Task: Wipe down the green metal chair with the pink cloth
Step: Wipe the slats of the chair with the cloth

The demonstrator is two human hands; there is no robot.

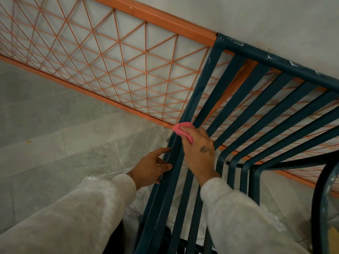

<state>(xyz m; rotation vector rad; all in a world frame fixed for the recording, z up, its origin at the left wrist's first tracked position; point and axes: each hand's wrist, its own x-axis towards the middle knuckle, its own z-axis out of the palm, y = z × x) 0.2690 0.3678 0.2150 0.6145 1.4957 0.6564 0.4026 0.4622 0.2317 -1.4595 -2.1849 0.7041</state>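
The dark green metal chair (256, 107) fills the right half of the view, its slatted back running up to a top rail flecked with white marks. My right hand (199, 151) presses the pink cloth (180, 130) against the leftmost slat where back meets seat. My left hand (153, 166) grips the chair's left side frame just below, fingers curled around the bar. Both arms wear light grey sleeves.
An orange metal frame with a wire lattice (110, 57) leans against the pale wall behind the chair. Grey stone floor tiles (55, 134) lie to the left. Clear plastic sheeting (183, 208) shows under the chair.
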